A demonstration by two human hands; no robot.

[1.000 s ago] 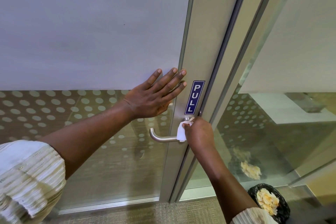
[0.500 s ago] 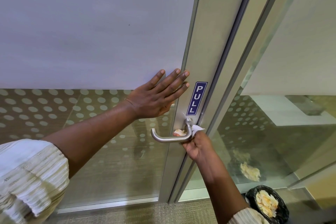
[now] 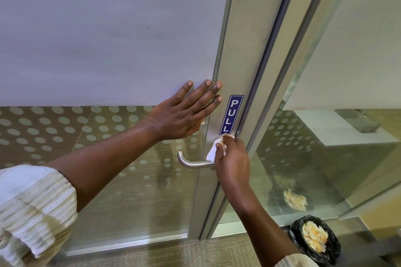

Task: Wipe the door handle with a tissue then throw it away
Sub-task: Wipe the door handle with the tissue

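Observation:
A brushed metal lever door handle sticks out leftward from the door's grey metal stile. My right hand grips a crumpled white tissue and presses it over the handle's pivot end, just under the blue PULL sign; the pivot itself is hidden behind the hand. My left hand lies flat with fingers spread against the door, above and left of the handle.
The door is frosted glass with a dotted band lower down. A glass side panel stands to the right. On the floor at the lower right sits a black-lined bin holding crumpled yellowish paper.
My right hand has risen from under the handle's pivot to over its top with the tissue. The left hand has stayed flat on the door.

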